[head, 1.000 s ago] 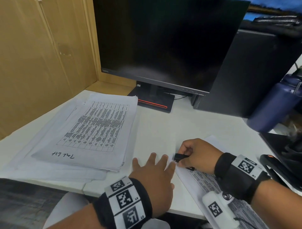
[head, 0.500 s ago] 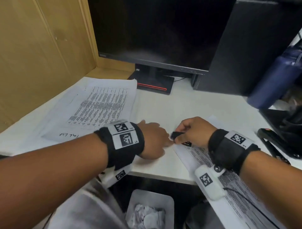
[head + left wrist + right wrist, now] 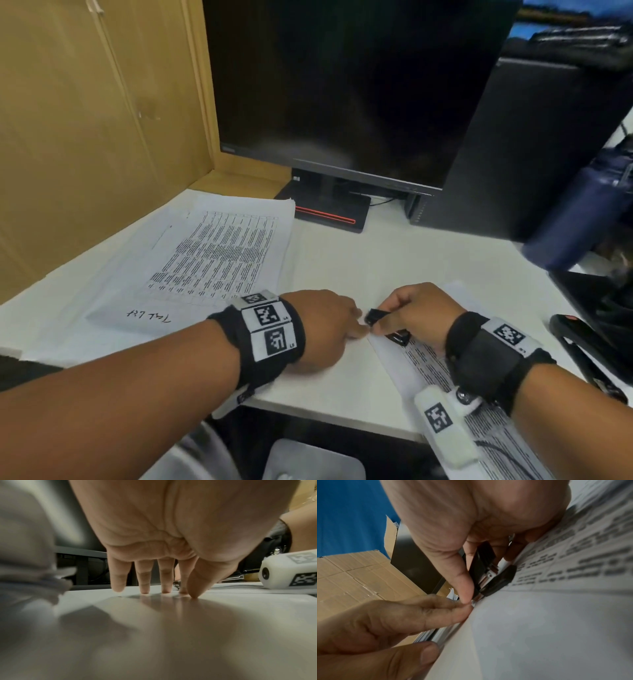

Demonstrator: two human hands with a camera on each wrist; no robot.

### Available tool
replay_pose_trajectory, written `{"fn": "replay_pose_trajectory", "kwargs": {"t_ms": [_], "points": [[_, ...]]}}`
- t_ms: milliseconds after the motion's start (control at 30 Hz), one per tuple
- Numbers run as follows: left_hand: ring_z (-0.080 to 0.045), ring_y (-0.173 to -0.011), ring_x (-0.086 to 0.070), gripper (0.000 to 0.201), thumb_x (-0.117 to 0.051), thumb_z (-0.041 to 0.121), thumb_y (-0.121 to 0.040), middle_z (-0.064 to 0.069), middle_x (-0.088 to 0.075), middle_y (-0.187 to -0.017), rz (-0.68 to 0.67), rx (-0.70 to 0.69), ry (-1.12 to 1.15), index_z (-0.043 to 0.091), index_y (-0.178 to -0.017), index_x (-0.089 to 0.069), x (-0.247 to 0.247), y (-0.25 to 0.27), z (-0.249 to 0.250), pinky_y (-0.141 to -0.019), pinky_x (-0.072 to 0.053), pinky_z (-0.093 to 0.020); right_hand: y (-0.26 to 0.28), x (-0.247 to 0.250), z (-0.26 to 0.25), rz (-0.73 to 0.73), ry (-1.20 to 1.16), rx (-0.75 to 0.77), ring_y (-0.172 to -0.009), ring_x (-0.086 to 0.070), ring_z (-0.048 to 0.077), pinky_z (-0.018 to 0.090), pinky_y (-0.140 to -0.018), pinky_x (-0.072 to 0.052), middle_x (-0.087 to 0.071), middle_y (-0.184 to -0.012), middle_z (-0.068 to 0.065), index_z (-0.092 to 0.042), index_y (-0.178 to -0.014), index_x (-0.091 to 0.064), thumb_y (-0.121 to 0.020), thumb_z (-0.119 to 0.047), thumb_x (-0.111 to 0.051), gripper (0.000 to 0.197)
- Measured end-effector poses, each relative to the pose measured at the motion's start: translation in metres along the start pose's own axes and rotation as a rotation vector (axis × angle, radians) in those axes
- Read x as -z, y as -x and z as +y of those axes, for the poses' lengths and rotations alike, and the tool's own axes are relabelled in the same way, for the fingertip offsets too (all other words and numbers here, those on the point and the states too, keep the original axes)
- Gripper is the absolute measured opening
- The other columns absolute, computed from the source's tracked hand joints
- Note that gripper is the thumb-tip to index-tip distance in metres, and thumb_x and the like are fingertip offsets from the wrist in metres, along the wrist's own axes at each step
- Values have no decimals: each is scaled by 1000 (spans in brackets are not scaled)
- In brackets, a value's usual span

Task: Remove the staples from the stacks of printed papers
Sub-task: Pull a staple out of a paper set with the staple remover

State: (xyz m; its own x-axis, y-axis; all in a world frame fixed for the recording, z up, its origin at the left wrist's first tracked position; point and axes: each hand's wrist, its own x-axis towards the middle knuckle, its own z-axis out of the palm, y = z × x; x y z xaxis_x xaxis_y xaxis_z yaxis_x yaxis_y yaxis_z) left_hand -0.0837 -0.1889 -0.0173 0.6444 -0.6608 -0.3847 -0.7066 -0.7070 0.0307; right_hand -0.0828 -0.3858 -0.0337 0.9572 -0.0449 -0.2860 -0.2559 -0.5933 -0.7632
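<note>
A black staple remover (image 3: 376,315) is gripped in my right hand (image 3: 416,308), its metal tip set on the top left corner of a printed paper stack (image 3: 423,363) at the desk's front right. The right wrist view shows the staple remover (image 3: 489,574) pinched under my thumb, its tip on the paper (image 3: 556,615). My left hand (image 3: 325,325) is right beside it, with straight fingertips (image 3: 164,589) pressing down on the white surface at that corner. The staple itself is hidden. A bigger pile of printed papers (image 3: 222,246) lies to the left.
A dark monitor (image 3: 342,85) on its stand (image 3: 329,212) fills the back of the white desk (image 3: 376,260). A black computer case (image 3: 531,154) and a blue bottle (image 3: 575,222) stand at right. A black stapler (image 3: 582,353) lies near the right edge. A wooden partition (image 3: 85,120) closes the left.
My left hand moved from lying flat near the desk's front edge up to the paper corner, beside the staple remover. My right hand stays on the remover at the same corner.
</note>
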Motion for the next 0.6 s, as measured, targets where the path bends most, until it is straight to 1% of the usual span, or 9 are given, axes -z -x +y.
{"fn": "replay_pose_trajectory", "kwargs": {"t_ms": [33,100,200,267,333,400,467,533,600], "points": [[-26,-154,-24,55,-38,21,-104,2,-25,-168,-11,5,-17,38,-156,-34,0,0,1,-125,-23,-51,0,0,0,-9,-2,-1,-64,-69,16,24,-59,-54,-77,-75,7,-11,-77,-79,-62,-9,-91,20],[-24,-157,-14,55,-35,24,-105,5,-21,-169,-22,9,-53,39,-158,-28,0,2,2,-127,-12,-56,0,0,0,-11,-11,-10,-59,-66,13,18,-50,-49,-75,-71,4,-9,-80,-79,-64,-8,-91,20],[-24,-159,-5,57,-33,26,-106,8,-15,-171,-26,10,-63,40,-160,-20,-1,5,3,-126,-5,-57,-1,-2,1,5,-31,-23,-56,-62,11,15,-43,-43,-73,-70,3,-8,-82,-78,-65,-9,-90,21],[-23,-159,-8,58,-33,26,-106,9,-12,-171,-27,20,-17,43,-160,-18,-3,5,1,-127,-10,-54,0,-4,3,27,-59,-25,-57,-63,12,18,-47,-45,-74,-72,4,-7,-83,-77,-64,-10,-91,24],[-21,-158,-12,59,-33,26,-106,10,-10,-172,-28,32,21,44,-160,-17,-5,4,-1,-127,-19,-51,-1,-5,5,41,-91,-28,-57,-64,14,24,-52,-51,-73,-69,4,-5,-82,-76,-63,-8,-92,25],[-20,-158,-14,60,-34,27,-105,11,-11,-171,-27,35,51,43,-160,-17,-7,2,-3,-125,-25,-48,-3,-5,7,33,-98,-38,-63,-66,20,36,-64,-60,-74,-71,7,-7,-77,-76,-60,-7,-93,24],[-21,-157,-18,61,-35,27,-103,10,-14,-171,-21,37,71,43,-160,-18,-9,0,-5,-124,-28,-48,-5,-5,7,21,-80,-53,-68,-69,25,47,-77,-61,-77,-76,11,-10,-74,-77,-57,-9,-94,24],[-22,-156,-20,62,-35,27,-102,9,-15,-171,-22,27,67,42,-160,-19,-9,-2,-6,-123,-29,-48,-6,-4,6,13,-78,-60,-70,-69,27,49,-80,-60,-77,-79,14,-12,-74,-77,-55,-10,-94,25],[-24,-157,-18,61,-35,26,-103,7,-12,-171,-40,15,38,41,-160,-18,-7,-2,-5,-124,-28,-48,-7,-4,4,6,-82,-53,-71,-69,27,47,-80,-60,-77,-80,14,-11,-74,-78,-56,-8,-94,24]]}}
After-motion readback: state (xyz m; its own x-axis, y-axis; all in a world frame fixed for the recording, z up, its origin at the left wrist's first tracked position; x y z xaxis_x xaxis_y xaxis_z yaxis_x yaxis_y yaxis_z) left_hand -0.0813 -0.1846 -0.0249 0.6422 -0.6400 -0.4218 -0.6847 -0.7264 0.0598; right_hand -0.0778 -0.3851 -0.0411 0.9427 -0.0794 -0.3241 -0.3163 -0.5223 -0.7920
